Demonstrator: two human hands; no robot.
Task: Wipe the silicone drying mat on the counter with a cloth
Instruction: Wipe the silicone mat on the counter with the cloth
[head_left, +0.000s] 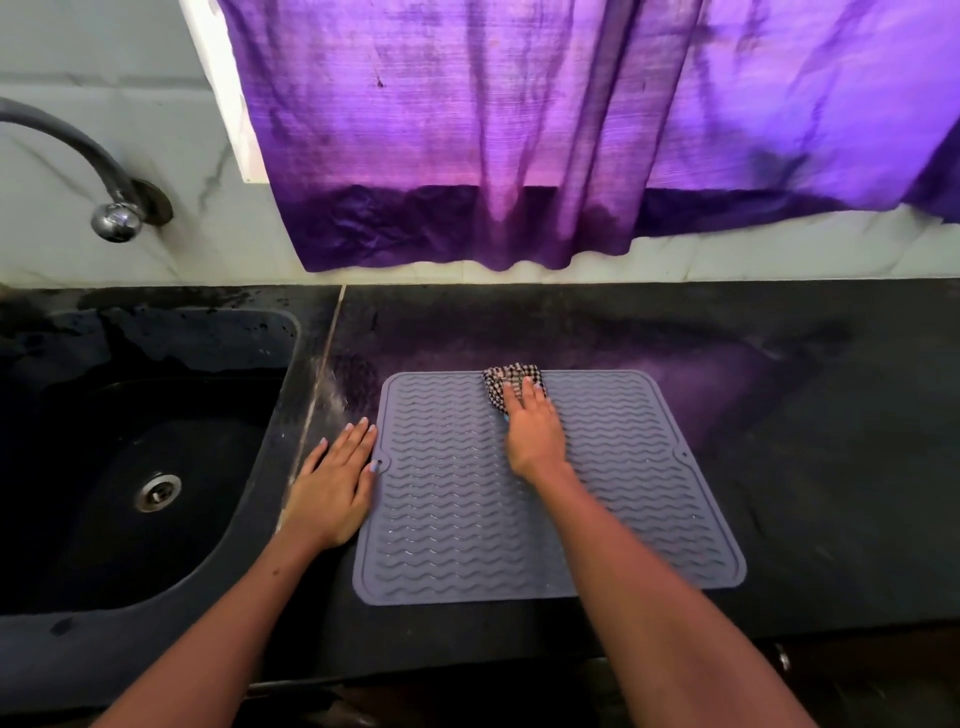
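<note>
Hands at work: the right hand (532, 434) presses a checked cloth (506, 384) flat-fingered at the top edge of the grey silicone mat (623, 493), centre frame on the dark desk (805, 415), while the left hand (335, 478), fingers straight, pins its left edge, likely because the soft, light mat slides

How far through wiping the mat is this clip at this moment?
Done: the mat lies flat on the counter, and the cloth is already on it. In hand: the right hand presses the cloth against the mat's far edge, while the left hand rests flat at its left edge. Left: nothing shows which areas are wiped, so most of the mat may remain.
</note>
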